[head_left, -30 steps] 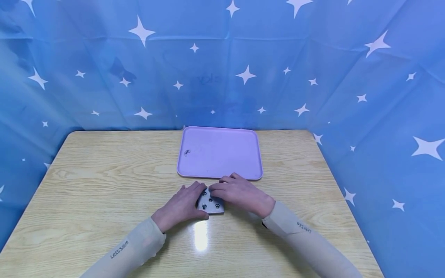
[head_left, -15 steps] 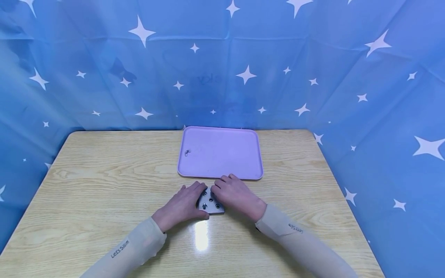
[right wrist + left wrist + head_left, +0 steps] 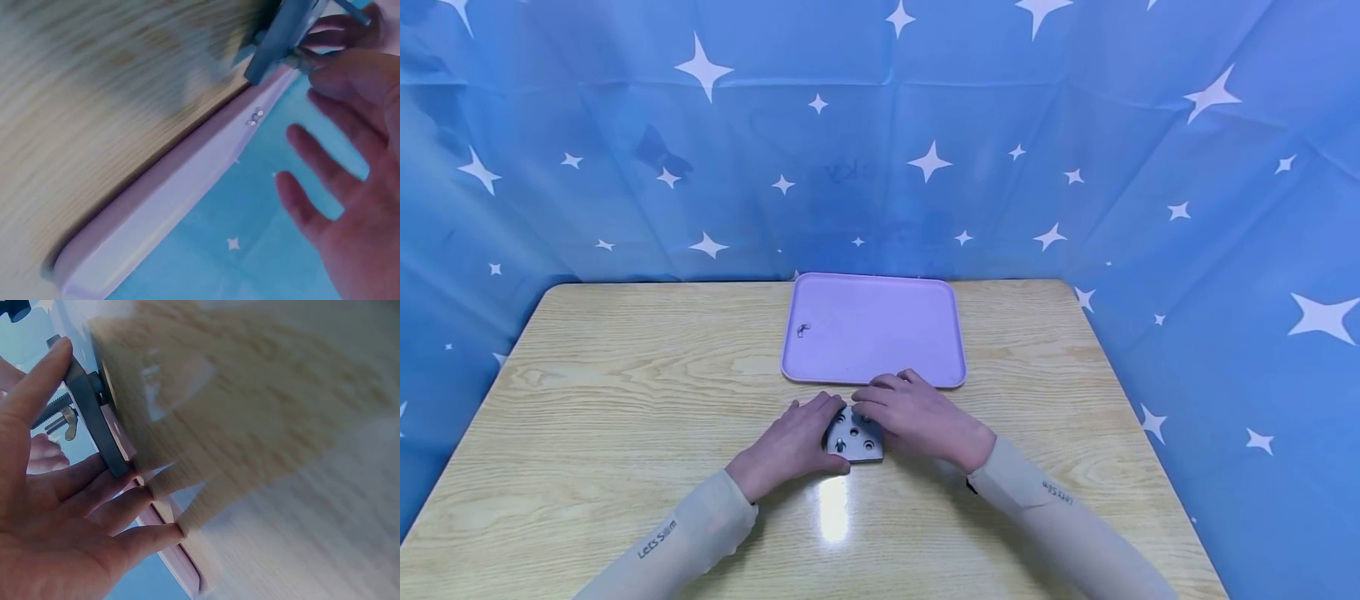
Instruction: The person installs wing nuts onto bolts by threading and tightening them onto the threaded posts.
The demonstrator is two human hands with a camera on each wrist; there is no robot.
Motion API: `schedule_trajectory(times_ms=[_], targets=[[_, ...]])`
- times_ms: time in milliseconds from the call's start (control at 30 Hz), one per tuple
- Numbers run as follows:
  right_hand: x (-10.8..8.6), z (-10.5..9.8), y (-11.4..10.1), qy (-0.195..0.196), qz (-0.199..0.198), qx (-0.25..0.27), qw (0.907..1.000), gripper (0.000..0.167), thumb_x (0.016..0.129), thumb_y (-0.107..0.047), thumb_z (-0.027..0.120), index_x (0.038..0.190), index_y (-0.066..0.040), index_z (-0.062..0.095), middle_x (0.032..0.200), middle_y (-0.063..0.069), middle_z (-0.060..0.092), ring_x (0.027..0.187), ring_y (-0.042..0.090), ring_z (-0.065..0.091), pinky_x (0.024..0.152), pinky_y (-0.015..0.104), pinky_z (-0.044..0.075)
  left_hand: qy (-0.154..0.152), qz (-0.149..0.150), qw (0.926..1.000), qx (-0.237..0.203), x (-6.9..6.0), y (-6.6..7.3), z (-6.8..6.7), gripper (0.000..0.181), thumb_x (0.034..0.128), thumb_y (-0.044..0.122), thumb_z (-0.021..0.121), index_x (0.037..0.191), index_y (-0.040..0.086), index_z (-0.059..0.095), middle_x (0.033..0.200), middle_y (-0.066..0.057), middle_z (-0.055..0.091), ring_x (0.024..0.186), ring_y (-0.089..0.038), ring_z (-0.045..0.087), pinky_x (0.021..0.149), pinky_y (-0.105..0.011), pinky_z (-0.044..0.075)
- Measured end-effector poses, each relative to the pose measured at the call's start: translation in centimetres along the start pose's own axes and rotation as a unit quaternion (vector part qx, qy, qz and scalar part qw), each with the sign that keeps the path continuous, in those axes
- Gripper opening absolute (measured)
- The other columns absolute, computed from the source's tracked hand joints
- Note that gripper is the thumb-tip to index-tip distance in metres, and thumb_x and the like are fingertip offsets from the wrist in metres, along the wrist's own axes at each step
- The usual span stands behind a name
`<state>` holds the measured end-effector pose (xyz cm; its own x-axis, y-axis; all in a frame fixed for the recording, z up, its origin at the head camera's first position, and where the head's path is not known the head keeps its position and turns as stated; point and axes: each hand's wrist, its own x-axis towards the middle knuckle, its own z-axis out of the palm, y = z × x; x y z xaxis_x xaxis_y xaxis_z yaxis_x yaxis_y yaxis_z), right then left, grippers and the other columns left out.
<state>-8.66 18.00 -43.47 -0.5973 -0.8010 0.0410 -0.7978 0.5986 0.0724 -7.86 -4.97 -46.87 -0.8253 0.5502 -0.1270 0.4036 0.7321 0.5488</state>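
Metal plate point(image 3: 854, 441) is on the table point(image 3: 625, 375), L hand point(image 3: 792, 443) holding its edges; R hand point(image 3: 925, 421) is at a small wing nut point(image 3: 70, 424), can't tell if it's pinching. Looks part done: 2 bolts point(image 3: 52, 410) up; prob. left: 3 bare-looking holes point(image 3: 853, 432), w/ small bits point(image 3: 802, 331) in tray point(image 3: 887, 329)
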Motion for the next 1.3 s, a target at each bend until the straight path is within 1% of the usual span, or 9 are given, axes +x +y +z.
schedule_trajectory(times_ms=[100, 233, 467, 767, 967, 1067, 1100, 1167, 1300], targets=[[-0.3, -0.2, 0.6, -0.03, -0.036, -0.014, 0.9988, 0.04, 0.102, -0.012, 0.065, 0.14, -0.023, 0.064, 0.144, -0.009, 0.06, 0.132, 0.017, 0.053, 0.099, 0.039, 0.049, -0.002, -0.001, 1.0, 0.001, 0.0, 0.0, -0.1, 0.085, 0.0705, 0.037, 0.095, 0.138, 0.002, 0.057, 0.131, -0.012, 0.061, 0.117, -0.028, 0.059, 0.112, -0.069, 0.038], [-0.3, 0.1, 0.8, -0.039, -0.054, -0.022, 0.9975, 0.039, 0.102, -0.012, 0.063, 0.139, -0.025, 0.065, 0.146, -0.01, 0.059, 0.135, 0.016, 0.052, 0.1, 0.039, 0.049, -0.003, 0.0, 1.0, 0.002, 0.0, 0.0, -0.1, 0.085, 0.0706, 0.037, 0.095, 0.138, 0.002, 0.057, 0.131, -0.012, 0.061, 0.119, -0.028, 0.059, 0.112, -0.069, 0.038], [-0.2, 0.7, 0.8, 0.0, -0.066, -0.033, 0.9973, 0.029, 0.099, -0.012, 0.067, 0.125, -0.024, 0.071, 0.132, -0.009, 0.067, 0.127, 0.017, 0.057, 0.099, 0.038, 0.05, -0.003, 0.002, 1.0, -0.001, 0.0, 0.1, -0.1, 0.082, 0.0705, 0.036, 0.095, 0.136, 0.003, 0.057, 0.126, -0.011, 0.062, 0.114, -0.025, 0.059, 0.111, -0.07, 0.038], [1.0, 2.0, -0.4, 0.031, -0.024, -0.066, 0.997, 0.006, 0.098, -0.015, 0.067, 0.102, -0.019, 0.07, 0.099, -0.005, 0.066, 0.092, 0.016, 0.059, 0.075, 0.029, 0.049, -0.002, 0.0, 1.0, -0.003, -0.1, 0.1, -0.1, 0.081, 0.0705, 0.036, 0.095, 0.135, 0.004, 0.058, 0.124, -0.008, 0.062, 0.11, -0.023, 0.059, 0.111, -0.069, 0.038], [1.5, 2.6, -1.4, 0.071, 0.009, -0.07, 0.995, 0.005, 0.092, -0.005, 0.07, 0.096, -0.009, 0.068, 0.088, 0.001, 0.064, 0.078, 0.016, 0.059, 0.067, 0.028, 0.052, 0.001, 0.002, 1.0, -0.004, -0.1, 0.1, -0.1, 0.081, 0.0697, 0.035, 0.095, 0.134, 0.003, 0.058, 0.12, -0.008, 0.062, 0.105, -0.022, 0.058, 0.11, -0.07, 0.039], [1.5, 2.7, -1.6, 0.073, 0.021, -0.069, 0.9948, 0.005, 0.091, -0.003, 0.069, 0.093, -0.008, 0.067, 0.086, 0.002, 0.062, 0.076, 0.016, 0.058, 0.065, 0.028, 0.052, 0.003, 0.002, 1.0, -0.004, -0.1, 0.1, -0.1, 0.08, 0.0697, 0.035, 0.095, 0.134, 0.003, 0.058, 0.119, -0.007, 0.062, 0.104, -0.021, 0.058, 0.11, -0.069, 0.039], [1.5, 2.7, -1.6, 0.069, 0.028, -0.057, 0.9956, 0.003, 0.093, -0.006, 0.069, 0.093, -0.008, 0.067, 0.085, 0.002, 0.062, 0.075, 0.015, 0.058, 0.065, 0.028, 0.052, 0.003, 0.004, 1.0, -0.005, -0.1, 0.0, -0.1, 0.08, 0.0697, 0.035, 0.095, 0.133, 0.003, 0.059, 0.119, -0.007, 0.062, 0.104, -0.021, 0.058, 0.11, -0.069, 0.039], [1.4, 2.4, -1.6, 0.056, 0.048, -0.03, 0.9968, 0.011, 0.098, -0.018, 0.069, 0.099, -0.008, 0.067, 0.088, 0.003, 0.064, 0.077, 0.016, 0.06, 0.066, 0.03, 0.052, 0.005, 0.007, 1.0, -0.005, -0.1, 0.0, -0.1, 0.08, 0.0699, 0.035, 0.095, 0.133, 0.003, 0.058, 0.119, -0.007, 0.062, 0.105, -0.023, 0.059, 0.109, -0.07, 0.04], [0.8, 1.4, -1.0, 0.029, 0.073, 0.032, 0.9964, 0.037, 0.1, -0.035, 0.068, 0.128, -0.01, 0.066, 0.114, 0.003, 0.07, 0.099, 0.021, 0.067, 0.082, 0.037, 0.056, 0.008, 0.014, 0.9999, -0.006, -0.1, 0.0, -0.1, 0.082, 0.0702, 0.035, 0.095, 0.135, 0.002, 0.057, 0.125, -0.012, 0.063, 0.113, -0.028, 0.061, 0.11, -0.071, 0.039]])
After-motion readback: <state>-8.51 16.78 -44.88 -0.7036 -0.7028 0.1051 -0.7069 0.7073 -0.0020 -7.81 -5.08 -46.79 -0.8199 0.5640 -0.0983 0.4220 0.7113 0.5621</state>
